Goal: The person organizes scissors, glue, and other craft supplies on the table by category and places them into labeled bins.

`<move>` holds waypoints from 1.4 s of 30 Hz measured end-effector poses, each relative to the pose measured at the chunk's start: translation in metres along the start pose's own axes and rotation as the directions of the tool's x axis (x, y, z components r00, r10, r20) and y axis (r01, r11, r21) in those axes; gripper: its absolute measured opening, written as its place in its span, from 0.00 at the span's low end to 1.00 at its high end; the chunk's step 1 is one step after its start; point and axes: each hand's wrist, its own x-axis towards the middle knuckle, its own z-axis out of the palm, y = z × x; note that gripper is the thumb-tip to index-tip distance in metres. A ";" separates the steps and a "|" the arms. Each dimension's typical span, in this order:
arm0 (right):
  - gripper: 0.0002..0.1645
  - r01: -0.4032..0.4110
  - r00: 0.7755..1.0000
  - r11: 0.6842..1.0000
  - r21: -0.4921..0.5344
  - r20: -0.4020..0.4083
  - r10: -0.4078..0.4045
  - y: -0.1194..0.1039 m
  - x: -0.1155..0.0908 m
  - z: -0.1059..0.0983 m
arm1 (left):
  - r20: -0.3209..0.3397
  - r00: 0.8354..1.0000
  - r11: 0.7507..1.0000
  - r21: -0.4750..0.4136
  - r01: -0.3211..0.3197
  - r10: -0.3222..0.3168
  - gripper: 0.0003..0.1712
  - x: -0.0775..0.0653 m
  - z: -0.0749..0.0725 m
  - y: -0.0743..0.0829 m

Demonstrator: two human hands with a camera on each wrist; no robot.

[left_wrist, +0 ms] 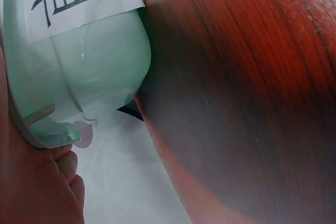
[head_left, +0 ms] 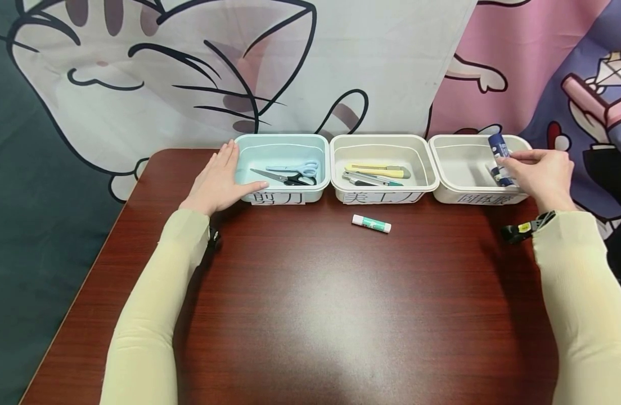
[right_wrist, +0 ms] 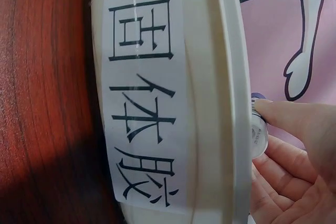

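Observation:
My left hand [head_left: 216, 179] rests on the left rim of the light blue bin [head_left: 285, 142], fingers straight and thumb along the front edge. Inside lie blue scissors [head_left: 295, 169] and black-handled scissors [head_left: 292, 180]. Over the right-hand white bin [head_left: 444, 191], my right hand [head_left: 545, 171] pinches a dark blue glue stick [head_left: 496, 143] between thumb and fingers. Below it, another blue-and-white glue stick [head_left: 502, 177] lies in that bin. From the right wrist view, the held stick's pale round end [right_wrist: 259, 137] shows beyond the bin's rim.
The middle bin [head_left: 336, 163] holds a yellow utility knife [head_left: 376, 170] and several others. A green-and-white glue stick [head_left: 371, 224] lies on the brown table [head_left: 341, 315] in front of it. Paper labels face forward on the bins. A printed cloth [head_left: 391, 62] hangs behind.

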 end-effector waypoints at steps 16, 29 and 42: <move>0.41 0.034 0.999 0.999 -0.025 -0.035 -0.034 -0.005 -0.004 0.001 | 0.000 1.000 1.000 0.002 0.001 -0.001 0.71 0.000 0.000 0.001; 0.37 0.174 0.983 0.983 0.051 -0.075 -0.170 -0.028 -0.022 0.000 | -0.001 1.000 1.000 0.001 0.002 -0.002 0.72 0.001 0.001 -0.001; 0.29 0.247 0.969 0.959 0.137 -0.049 -0.243 -0.054 -0.042 0.004 | 0.003 1.000 1.000 0.015 -0.002 0.002 0.72 0.001 0.000 0.000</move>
